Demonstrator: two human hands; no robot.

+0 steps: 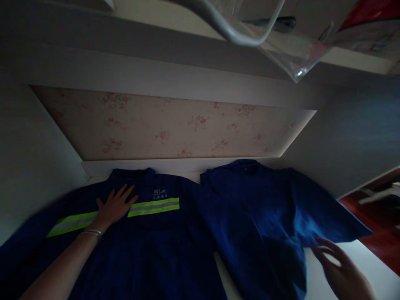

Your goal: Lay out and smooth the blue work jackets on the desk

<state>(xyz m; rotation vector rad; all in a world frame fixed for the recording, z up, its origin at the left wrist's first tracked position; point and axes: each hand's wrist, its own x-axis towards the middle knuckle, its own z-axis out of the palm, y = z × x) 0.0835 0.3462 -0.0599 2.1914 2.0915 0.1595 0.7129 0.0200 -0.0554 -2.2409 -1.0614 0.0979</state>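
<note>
- Your left hand (pixel 115 207) lies flat and spread, fingers fanned, palm pressed onto the striped work shirt (pixel 140 241), right on the reflective band (pixel 153 207) that runs out to either side of it.
- That shirt lies spread under your forearm, its collar just past your fingertips, against the low white ledge (pixel 175 165).
- Your right hand (pixel 342 268) sits open with fingers loosely curled, blurred, right at the loose lower corner of the plain blue shirt (pixel 259 221); whether it touches the cloth, you can't tell from here.
- The plain shirt lies just beside the striped one, the two meeting along a line between your hands, its sleeve fanning out beyond your right hand.
- To work this well, I'd judge: keep the left palm flat as an anchor so the striped shirt doesn't slide, and take the plain shirt by its hem edge, not mid-cloth, so it doesn't bunch.
- Edges: beyond both hands the ledge and the floral panel (pixel 175 129) close off the far side, so nothing can be pushed further away from you.
- Outside your right hand a strip of bare white surface (pixel 368 258) shows, then its edge with red floor past it; cloth is already overhanging there.
- Above your hands hangs a clear plastic bag (pixel 290 50); lift low.
</note>
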